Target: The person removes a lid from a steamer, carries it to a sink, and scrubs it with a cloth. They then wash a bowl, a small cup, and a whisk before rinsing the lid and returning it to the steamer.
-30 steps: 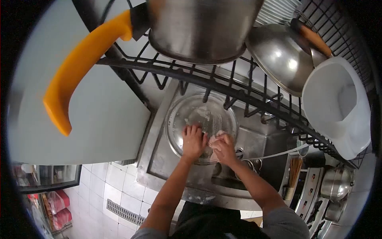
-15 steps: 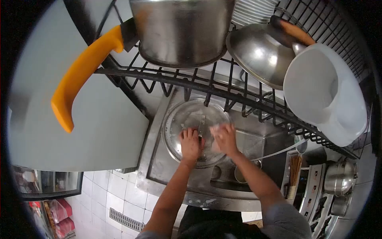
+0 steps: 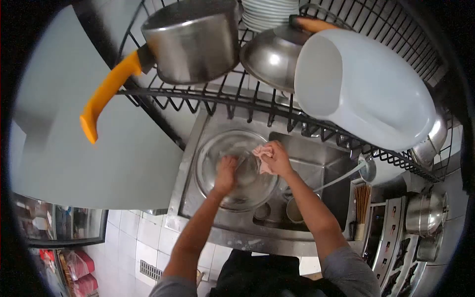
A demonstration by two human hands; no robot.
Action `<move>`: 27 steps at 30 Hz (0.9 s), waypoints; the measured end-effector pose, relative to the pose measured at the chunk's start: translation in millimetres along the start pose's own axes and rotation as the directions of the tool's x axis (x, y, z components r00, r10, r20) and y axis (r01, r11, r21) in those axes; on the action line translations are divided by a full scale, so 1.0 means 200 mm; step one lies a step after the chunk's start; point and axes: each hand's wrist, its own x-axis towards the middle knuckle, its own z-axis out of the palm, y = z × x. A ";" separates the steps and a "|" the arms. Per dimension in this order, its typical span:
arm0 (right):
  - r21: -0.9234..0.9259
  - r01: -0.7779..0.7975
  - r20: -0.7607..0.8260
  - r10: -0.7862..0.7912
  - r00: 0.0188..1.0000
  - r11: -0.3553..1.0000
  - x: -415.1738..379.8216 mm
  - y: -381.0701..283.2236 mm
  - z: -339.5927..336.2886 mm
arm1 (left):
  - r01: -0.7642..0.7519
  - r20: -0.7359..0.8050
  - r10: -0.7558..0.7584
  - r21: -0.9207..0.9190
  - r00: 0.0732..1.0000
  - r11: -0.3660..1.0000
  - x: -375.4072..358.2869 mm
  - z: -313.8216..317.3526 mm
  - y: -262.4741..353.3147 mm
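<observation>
The left hand reaches over the left-hand part of a round metal pan, its fingers partly bent and blurred; whether they close on anything, I cannot tell. The right hand, bunched with fingers and thumb pressed together, grips a crumpled pink cloth above the pan's right side. The cloth sticks out on the side facing the left hand, its longer run slanting from the upper left down toward the person's body. The pan, perhaps a lid, lies in front of the person, beneath both hands; being round, it has no long axis.

Around it is the metal table, with the sink basin to the right. A pale hose slants across the basin, behind the right forearm. Beyond the hands, a black wire rack carries a steel pot, its orange handle pointing left and downward, and a white plastic jug. Chopsticks stand upright farther right.
</observation>
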 end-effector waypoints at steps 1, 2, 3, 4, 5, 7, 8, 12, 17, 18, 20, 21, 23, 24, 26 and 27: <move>0.052 0.045 -0.064 -0.042 0.997 0.998 -0.09 -0.09 0.05 | -0.028 0.050 0.032 -0.083 0.998 0.996 0.01 -0.09 0.00; 0.097 0.103 -0.128 -0.091 0.988 0.990 -0.16 -0.15 0.09 | -0.015 0.051 0.019 -0.085 0.998 0.996 0.01 -0.14 0.03; -0.057 0.162 -0.134 -0.169 0.977 0.985 -0.27 -0.16 0.14 | -0.065 0.036 0.066 -0.014 0.997 0.998 -0.01 -0.17 0.04; -0.210 0.214 -0.126 -0.244 0.962 0.954 -0.40 -0.17 0.19 | -0.114 0.028 0.112 0.054 0.993 0.992 -0.03 -0.18 0.04; -0.205 0.211 -0.112 -0.238 0.965 0.956 -0.50 -0.20 0.21 | -0.098 0.030 0.097 0.050 0.995 0.994 -0.06 -0.16 0.05; -0.224 0.174 -0.107 -0.201 0.974 0.959 -0.63 -0.27 0.21 | 0.152 -0.305 -0.115 0.103 0.946 0.983 -0.10 -0.06 0.12; -0.230 0.161 -0.106 -0.190 0.976 0.960 -0.63 -0.22 0.20 | 0.152 -0.296 -0.118 0.093 0.948 0.984 -0.12 -0.04 0.14; -0.209 0.263 0.010 -0.267 0.964 0.942 -0.28 -0.14 0.15 | 0.099 -0.303 -0.112 -0.059 0.946 0.993 -0.19 0.04 0.12; -0.145 0.415 0.172 -0.390 0.905 0.898 0.44 -0.06 0.44 | 0.144 -0.275 -0.193 -0.186 0.942 0.972 -0.17 -0.03 0.20; -0.134 0.409 0.176 -0.385 0.906 0.902 0.41 -0.06 0.46 | 0.143 -0.246 -0.172 -0.129 0.954 0.981 -0.17 -0.05 0.19; -0.251 0.462 0.118 -0.447 0.887 0.850 0.34 -0.08 0.44 | 0.133 -0.220 -0.149 -0.083 0.964 0.988 -0.14 -0.07 0.20; -0.169 0.529 0.094 -0.521 0.848 0.832 0.21 -0.13 0.31 | 0.154 -0.229 -0.171 -0.087 0.958 0.984 -0.14 -0.08 0.22; -0.214 0.347 0.180 -0.313 0.933 0.913 -0.11 -0.10 0.12 | 0.187 -0.250 -0.211 -0.114 0.945 0.976 -0.15 -0.07 0.23; -0.204 0.336 0.175 -0.303 0.937 0.920 -0.29 -0.04 0.06 | 0.167 -0.259 -0.183 -0.083 0.948 0.982 -0.16 -0.06 0.22; -0.187 0.327 0.178 -0.296 0.938 0.926 -0.36 -0.03 0.06 | 0.158 -0.269 -0.165 -0.049 0.949 0.986 -0.18 -0.04 0.20; -0.178 0.309 0.164 -0.282 0.945 0.934 -0.34 0.00 0.08 | 0.150 -0.237 -0.161 -0.064 0.958 0.987 -0.19 -0.02 0.19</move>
